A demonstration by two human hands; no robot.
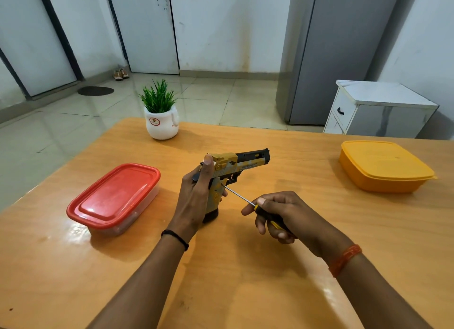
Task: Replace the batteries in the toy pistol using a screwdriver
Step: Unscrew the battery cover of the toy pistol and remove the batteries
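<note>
Head view shows the wooden desk [245, 279] spread under my forearms, carrying everything I need within reach. Off to my right, near the far edge, sits the yellow lidded container [383, 166], and to my left the clear tub with the red lid [115, 196]; both are closed and set well apart from my work, I judge so that the middle stays free for the tool. A small potted plant [161, 112] stands at the far edge, out of the way.

Between the two boxes I hold the toy pistol [231, 171] upright, butt down on or just above the desk, barrel pointing away to the right. I keep it this way so the side of the grip faces my other hand and the screw there can be reached squarely. My left hand [196, 196] is wrapped round the back of the grip, thumb up along the rear of the slide, fingers curled round the far side to brace it against the push.

My right hand [277, 215] is closed round the black and yellow handle of the screwdriver [248, 202], fingers curled narrow with the thumb laid on top. Its thin steel shaft slants up and left, and the tip meets the grip just below the trigger, where I take the battery cover screw to be. Whether the tip is seated in the screw head is too small to tell.
</note>
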